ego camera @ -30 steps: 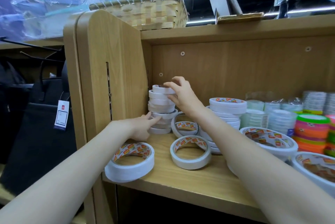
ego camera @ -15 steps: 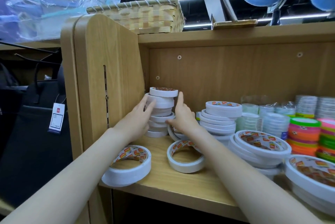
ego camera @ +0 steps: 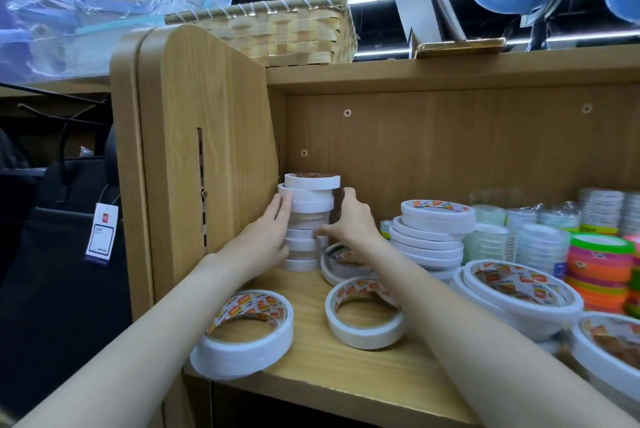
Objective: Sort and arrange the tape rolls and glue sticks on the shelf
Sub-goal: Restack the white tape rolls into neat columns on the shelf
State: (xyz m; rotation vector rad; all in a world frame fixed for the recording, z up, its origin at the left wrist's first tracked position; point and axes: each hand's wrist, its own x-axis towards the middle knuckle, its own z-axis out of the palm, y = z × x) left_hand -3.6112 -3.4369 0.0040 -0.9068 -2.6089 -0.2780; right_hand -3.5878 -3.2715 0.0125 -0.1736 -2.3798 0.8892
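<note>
A stack of small white tape rolls stands in the back left corner of the wooden shelf. My left hand presses flat against the stack's left side with straight fingers. My right hand grips the right side, thumb across the front and fingers curled behind. A loose white roll lies at the shelf's front left edge, partly overhanging. Another loose roll lies flat mid-shelf, and a third roll leans behind my right wrist.
Right of my hands stands a pile of wider white rolls, then large rolls, clear tapes and bright coloured tapes. The shelf's side panel rises at left. A woven basket sits on top. A black tagged bag hangs beyond.
My right hand dropped from the top roll to the stack's right side. My left hand rose from the bottom roll to press the left side. The stack now stands straighter.
</note>
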